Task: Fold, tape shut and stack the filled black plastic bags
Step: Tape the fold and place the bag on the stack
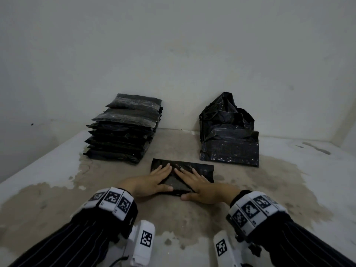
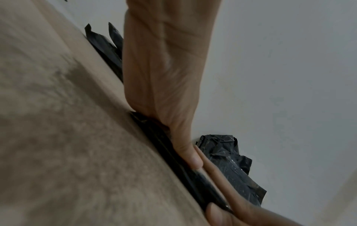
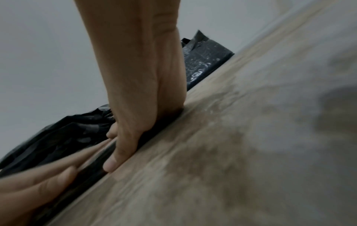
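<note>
Hands flat, both of them, on the folded black bag [image 1: 183, 175] that lies on the stained floor [image 1: 250, 189] straight in front of me. I've got my left hand [image 1: 152, 181] spread over the bag's left half, fingers straight and slightly fanned, thumb running along the near edge; my right hand [image 1: 202, 186] mirrors it on the right half, fingers straight and pressed down, thumb at the near edge too. Neither hand is curled round anything, they just press. From the left wrist view the left hand [image 2: 164, 76] comes down onto the thin dark edge of the bag [image 2: 193, 175], and the right hand's fingers show at the lower corner. From the right wrist view the right hand [image 3: 139, 91] sits on the same dark edge [image 3: 86, 175] (blurry, so I can't make out any tape there). Beyond the bag and to its left stands the neat stack of flat bags [image 1: 125, 132], against the wall [image 1: 173, 45]. Beyond the bag and to its right is the looser pile of crumpled bags [image 1: 229, 135], also at the wall, apart from the stack. Striped sleeves [image 1: 67, 241] and white marker bands [image 1: 113, 201] ring my wrists on the near side of the bag.
</note>
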